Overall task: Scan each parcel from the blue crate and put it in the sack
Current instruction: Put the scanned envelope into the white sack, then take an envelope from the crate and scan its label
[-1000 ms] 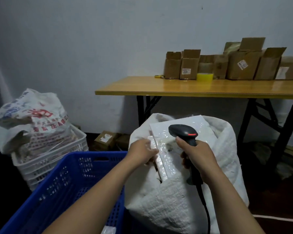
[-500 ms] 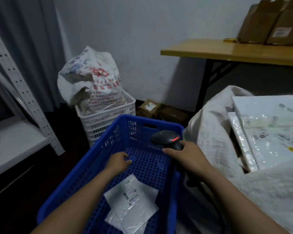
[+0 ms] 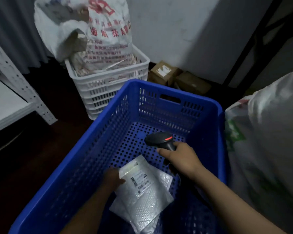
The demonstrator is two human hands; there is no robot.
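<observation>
My left hand [image 3: 112, 178] is down inside the blue crate [image 3: 98, 149], resting at the left edge of the top parcel [image 3: 142, 184]. The thumb lies on the parcel's upper left corner; the fingers are hidden under or behind it, so I cannot tell whether that grip is closed on the parcel or only touching it.

The parcel is a white bubble mailer lying flat on the crate floor, label side up, with barcodes showing near its middle. A second mailer [image 3: 164, 179] lies beneath it, its edge showing on the right side. Both sit in the near half of the crate; the far half of the floor is bare perforated plastic.

My right hand [image 3: 183, 160] is wrapped around the handle of the black scanner [image 3: 160, 141], grip closed on it. The scanner head sits above the crate floor, beyond and to the right of the parcel, apart from it. A red light shows on top of the head. The forefinger extends along the front of the handle.

The sack [image 3: 267, 132], white woven material, stands just beside the crate's right wall. Its opening is out of view.

Behind the blue crate stands a white crate [image 3: 108, 85] holding a printed white bag [image 3: 98, 31]. Two cardboard boxes [image 3: 176, 76] lie on the floor against the wall. A white perforated shelf upright [image 3: 19, 81] stands at left.
</observation>
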